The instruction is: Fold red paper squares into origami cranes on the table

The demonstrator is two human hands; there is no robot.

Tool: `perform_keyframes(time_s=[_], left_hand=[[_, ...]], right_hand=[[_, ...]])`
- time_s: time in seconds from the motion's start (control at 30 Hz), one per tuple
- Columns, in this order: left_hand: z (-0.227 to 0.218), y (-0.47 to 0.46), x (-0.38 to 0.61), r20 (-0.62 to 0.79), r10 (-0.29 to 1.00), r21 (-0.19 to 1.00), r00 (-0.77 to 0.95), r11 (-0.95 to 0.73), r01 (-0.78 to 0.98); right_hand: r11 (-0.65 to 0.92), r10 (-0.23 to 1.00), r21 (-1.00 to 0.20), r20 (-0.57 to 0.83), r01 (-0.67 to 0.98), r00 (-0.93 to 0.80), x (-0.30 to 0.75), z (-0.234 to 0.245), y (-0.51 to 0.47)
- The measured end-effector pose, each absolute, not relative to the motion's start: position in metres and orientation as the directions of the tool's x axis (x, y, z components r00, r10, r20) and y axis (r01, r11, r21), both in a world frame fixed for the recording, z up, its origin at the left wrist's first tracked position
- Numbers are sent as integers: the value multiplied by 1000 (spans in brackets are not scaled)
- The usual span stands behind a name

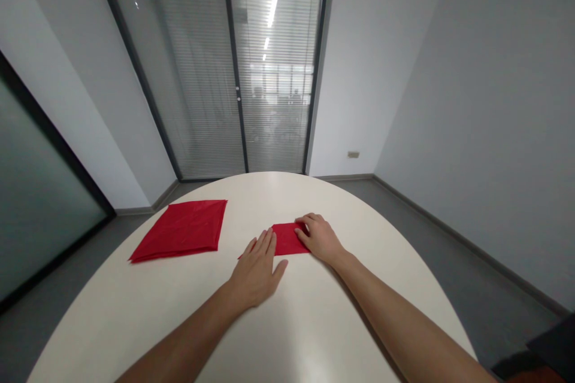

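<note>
The left hand (255,272) covers part of the small red sheet (286,240); the right hand (320,239) hides its right end. The frame crops the near edge of the table (377,233) and an unidentifiable dark object (556,344) beyond its right edge.

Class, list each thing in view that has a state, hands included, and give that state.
Smaller red piece: lying flat, partly covered by the hands.
Larger red piece: lying flat, layered.
Left hand: open, palm down.
Right hand: fingers bent, at the smaller piece's right end.
Blinds: lowered.

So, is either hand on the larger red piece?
No, the left hand and right hand are both at the smaller red piece, apart from the larger red piece.
</note>
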State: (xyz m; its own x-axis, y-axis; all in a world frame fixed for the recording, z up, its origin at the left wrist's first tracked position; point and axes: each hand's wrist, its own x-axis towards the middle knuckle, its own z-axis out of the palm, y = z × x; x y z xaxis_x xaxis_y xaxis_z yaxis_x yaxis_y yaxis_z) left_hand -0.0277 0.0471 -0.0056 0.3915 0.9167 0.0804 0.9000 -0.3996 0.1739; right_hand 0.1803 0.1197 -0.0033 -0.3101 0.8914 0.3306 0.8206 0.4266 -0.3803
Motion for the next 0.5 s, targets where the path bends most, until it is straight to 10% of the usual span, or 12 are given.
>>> perform_keyframes(time_s=[0.5], left_hand=[[-5,45,-28,103,905,201,413,-426,882]], right_hand=[[390,905,-600,389,698,-172,180,-11,128]])
